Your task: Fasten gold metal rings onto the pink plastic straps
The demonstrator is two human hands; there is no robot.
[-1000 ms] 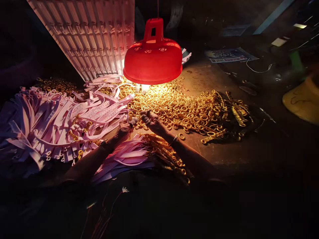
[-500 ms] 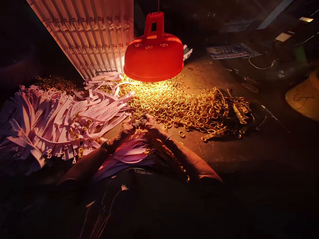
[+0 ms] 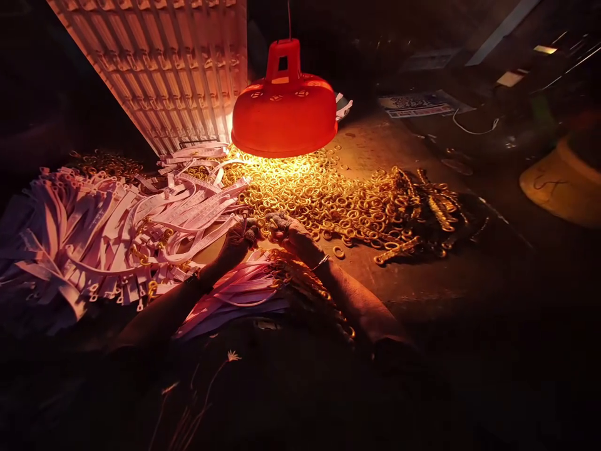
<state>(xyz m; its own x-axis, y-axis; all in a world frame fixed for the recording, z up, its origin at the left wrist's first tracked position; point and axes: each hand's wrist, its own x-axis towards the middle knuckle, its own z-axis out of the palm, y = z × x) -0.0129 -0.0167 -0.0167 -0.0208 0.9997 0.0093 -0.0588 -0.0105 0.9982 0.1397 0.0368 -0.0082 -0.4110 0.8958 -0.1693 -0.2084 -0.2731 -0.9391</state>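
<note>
Golden rings (image 3: 328, 197) lie heaped just above the right hand (image 3: 287, 228), whose fingers curl closed beside the left hand (image 3: 239, 238) pinching a pale strip (image 3: 206, 213); the grip's contents are unclear.

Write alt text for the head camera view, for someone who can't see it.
Two bare hands, left hand and right hand, meet close together at the near edge of a heap of gold rings under a low red lamp. Pale plastic strips pile up to the left, and a ribbed white panel leans behind.
</note>
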